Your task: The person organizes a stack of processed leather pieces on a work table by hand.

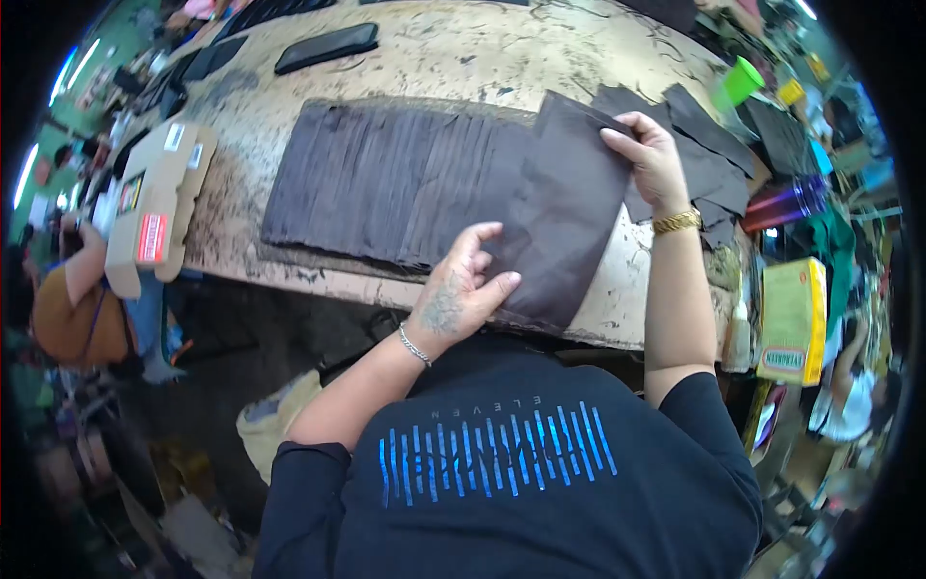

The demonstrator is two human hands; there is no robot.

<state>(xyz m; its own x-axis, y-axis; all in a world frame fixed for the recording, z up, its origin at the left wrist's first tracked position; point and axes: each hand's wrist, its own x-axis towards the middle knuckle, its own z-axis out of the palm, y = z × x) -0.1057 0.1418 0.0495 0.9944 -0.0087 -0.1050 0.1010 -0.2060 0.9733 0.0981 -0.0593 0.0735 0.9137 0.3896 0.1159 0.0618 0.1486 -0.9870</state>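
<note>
A long row of overlapping dark brown leather-like pieces [386,183] lies on the table. At its right end, one dark brown sheet [569,212] is raised and bends slightly. My right hand [656,159] pinches that sheet near its far right corner, thumb on the face towards me. Low on the sheet's left side rests my left hand [463,289], with thumb and fingers apart; some fingertips are curled and partly hidden. Behind my right hand lie loose dark brown pieces [704,135] in an untidy heap.
The worn, stained table [463,68] holds a black phone [326,48] at the back and a cardboard box [159,207] at the left edge. To the right are a green cup [738,84], a purple-red bottle [786,203] and a yellow-green box [793,318]. Other people sit around.
</note>
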